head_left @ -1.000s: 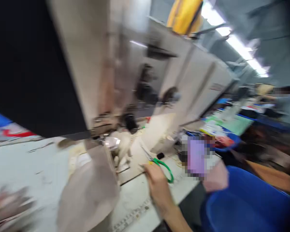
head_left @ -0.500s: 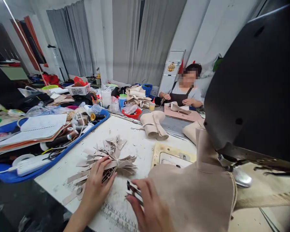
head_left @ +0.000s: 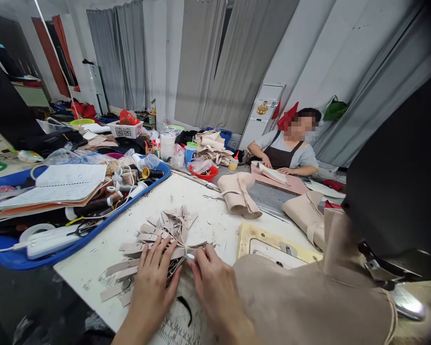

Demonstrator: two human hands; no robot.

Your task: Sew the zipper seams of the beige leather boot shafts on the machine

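Observation:
A fanned pile of beige leather strips with metal buckles [head_left: 161, 230] lies on the white table [head_left: 197, 201] in front of me. My left hand [head_left: 153, 280] rests flat on the pile's near side, fingers spread. Beside it, my right hand [head_left: 211, 282] pinches the end of one strip at the pile's right edge, where a small metal piece shows. A small dark curved object [head_left: 186, 306] lies on the table between my wrists.
A beige boot upper [head_left: 309, 302] hangs on the black sewing machine [head_left: 398, 182] at right. A cluttered blue tray [head_left: 7, 258] lies to the left. A beige boot shaft [head_left: 237, 191] stands farther back. A co-worker [head_left: 287, 155] sits across the table.
The view swung from the machine to the table. My right hand, which held a dark tool, has moved left onto the pile. The left hand stays on the strips.

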